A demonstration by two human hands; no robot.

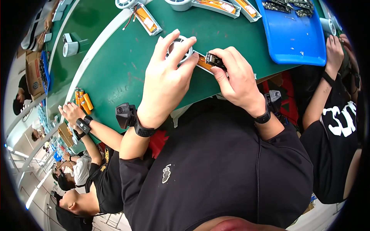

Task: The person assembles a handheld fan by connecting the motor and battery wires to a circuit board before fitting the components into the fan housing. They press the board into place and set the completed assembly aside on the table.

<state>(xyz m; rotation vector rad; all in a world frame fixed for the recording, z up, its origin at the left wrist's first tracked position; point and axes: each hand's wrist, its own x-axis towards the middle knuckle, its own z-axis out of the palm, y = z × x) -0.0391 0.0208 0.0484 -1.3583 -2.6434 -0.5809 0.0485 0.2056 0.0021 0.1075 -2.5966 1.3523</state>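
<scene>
My left hand (167, 71) spreads over a white round fan housing (189, 56), fingers across its ring and thumb at the side where the handle begins. The open handle holds an orange battery (203, 64) and reaches right, under my right hand (237, 77). Between the thumb and fingers of my right hand is a small black circuit board (213, 60), just above the handle. The handle's far end is partly covered by my right hand.
More fan housings with orange batteries (145, 18) lie along the far side of the green table (119, 57). A blue tray (296, 42) with circuit boards stands at the far right. Loose orange batteries (84, 101) lie left, near a co-worker's hands (72, 113). Another co-worker's arm (327, 77) is at right.
</scene>
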